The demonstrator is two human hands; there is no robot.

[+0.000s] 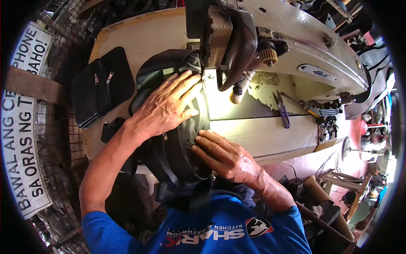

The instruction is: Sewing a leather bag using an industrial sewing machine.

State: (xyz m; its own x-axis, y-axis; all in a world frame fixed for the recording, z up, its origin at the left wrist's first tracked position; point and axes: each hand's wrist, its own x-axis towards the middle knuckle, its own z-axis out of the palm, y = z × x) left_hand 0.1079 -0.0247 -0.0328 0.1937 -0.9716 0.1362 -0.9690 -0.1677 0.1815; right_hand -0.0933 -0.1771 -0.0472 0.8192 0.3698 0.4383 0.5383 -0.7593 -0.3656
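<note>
A black bag (186, 158) with zippers lies under the sewing machine's needle area, its pale-marked edge running toward the machine head (220, 46). My left hand (163, 106) rests flat on top of the bag, fingers stretched toward the needle area and thumb spread apart. At the bag's right edge is my right hand (230, 158), its fingers bent over the top of the material and its thumb hidden. The needle and presser foot are hard to make out beside the left fingertips. Bright light falls on the bed just right of the bag.
A second black zippered pouch (101, 86) lies at the table's left. Purple-handled thread snips (282, 112) sit right of the needle area, near a bobbin winder (325, 112). Wire mesh with white signs (25, 156) stands at far left; a wooden frame (349, 186) is at right.
</note>
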